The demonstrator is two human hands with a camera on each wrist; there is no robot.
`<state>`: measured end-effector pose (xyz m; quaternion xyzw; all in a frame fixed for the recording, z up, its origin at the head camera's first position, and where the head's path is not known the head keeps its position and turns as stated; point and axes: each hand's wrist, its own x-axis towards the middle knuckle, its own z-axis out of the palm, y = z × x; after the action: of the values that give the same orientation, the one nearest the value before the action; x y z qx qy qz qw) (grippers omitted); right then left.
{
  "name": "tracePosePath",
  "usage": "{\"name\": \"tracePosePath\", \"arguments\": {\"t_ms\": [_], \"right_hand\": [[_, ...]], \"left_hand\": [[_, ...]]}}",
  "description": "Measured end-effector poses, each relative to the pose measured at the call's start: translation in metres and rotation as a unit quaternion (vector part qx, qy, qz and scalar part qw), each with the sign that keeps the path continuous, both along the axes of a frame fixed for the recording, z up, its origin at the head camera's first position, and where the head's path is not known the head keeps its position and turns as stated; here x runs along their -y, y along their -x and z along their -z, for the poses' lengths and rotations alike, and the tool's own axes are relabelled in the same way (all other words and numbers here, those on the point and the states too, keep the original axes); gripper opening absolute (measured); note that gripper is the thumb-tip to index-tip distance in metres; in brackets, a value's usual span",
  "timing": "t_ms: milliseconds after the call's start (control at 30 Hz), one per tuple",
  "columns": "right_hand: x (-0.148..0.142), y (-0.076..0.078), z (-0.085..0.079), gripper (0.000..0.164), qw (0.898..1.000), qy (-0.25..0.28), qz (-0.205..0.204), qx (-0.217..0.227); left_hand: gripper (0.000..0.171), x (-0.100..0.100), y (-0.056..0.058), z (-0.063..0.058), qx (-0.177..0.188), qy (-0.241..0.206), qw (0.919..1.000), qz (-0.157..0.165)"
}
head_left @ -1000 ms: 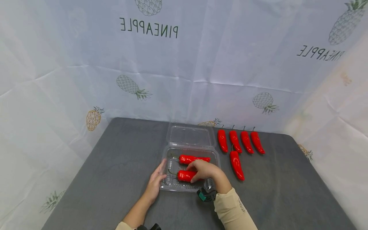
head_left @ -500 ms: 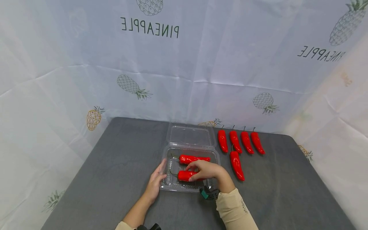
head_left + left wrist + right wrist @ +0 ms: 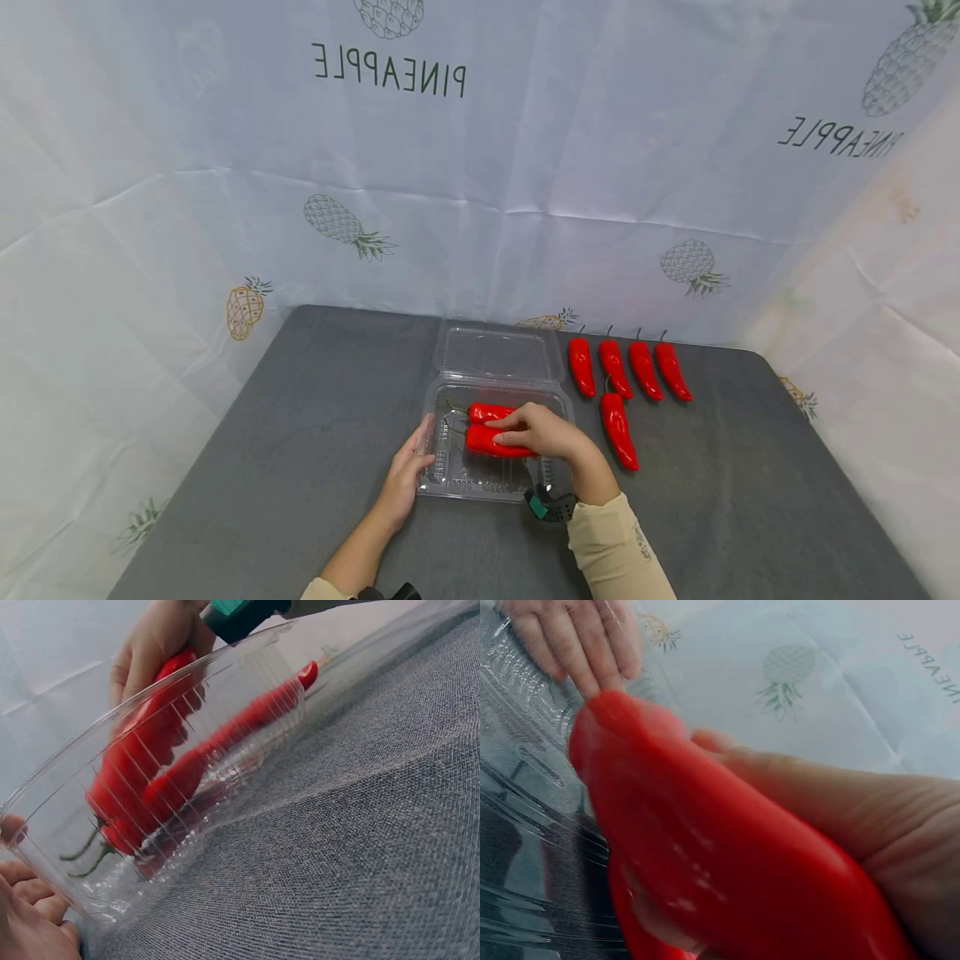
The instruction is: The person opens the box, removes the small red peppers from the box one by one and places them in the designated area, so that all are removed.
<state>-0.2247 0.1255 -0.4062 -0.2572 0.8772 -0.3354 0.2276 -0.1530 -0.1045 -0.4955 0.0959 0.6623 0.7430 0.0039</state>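
Observation:
In the head view, a clear plastic clamshell box (image 3: 480,483) lies open on the dark table. My right hand (image 3: 543,431) grips a red chili pepper (image 3: 487,440) by its body inside the box, green stem toward the left. Just behind it lies a second red chili pepper (image 3: 489,412), partly hidden by that hand. The left wrist view shows the gripped chili slanting up beside the lower one (image 3: 247,720), seen through the box wall. My left hand (image 3: 405,475) rests against the box's left side with its fingers fairly straight.
Right of the box, several red chili peppers (image 3: 643,371) stand in a row at the table's back edge. One more chili (image 3: 617,432) lies in front of them. The box's lid (image 3: 498,350) is folded back toward the pineapple-print curtain (image 3: 487,208).
My right hand has shifted its chili away from the box's front side, back against the other chili. The left hand has stayed at the box's left side.

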Motion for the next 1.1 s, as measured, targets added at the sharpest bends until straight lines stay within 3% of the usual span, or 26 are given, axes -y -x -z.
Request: {"name": "tracePosePath", "arguments": {"t_ms": [167, 467, 1100], "right_hand": [[-0.002, -0.003, -0.006, 0.038, 0.999, 0.010, 0.039, -0.013], [-0.018, -0.008, -0.013, 0.041, 0.997, 0.036, 0.070, -0.023], [-0.061, -0.021, -0.018, 0.045, 0.982, 0.042, 0.181, -0.038]], "left_hand": [[0.060, 0.000, 0.000, 0.000, 0.000, 0.001, 1.0000, 0.002], [0.060, 0.000, 0.001, 0.000, 0.008, 0.005, 1.0000, -0.002], [0.060, 0.000, 0.001, 0.000, 0.003, 0.005, 1.0000, -0.004]]}}
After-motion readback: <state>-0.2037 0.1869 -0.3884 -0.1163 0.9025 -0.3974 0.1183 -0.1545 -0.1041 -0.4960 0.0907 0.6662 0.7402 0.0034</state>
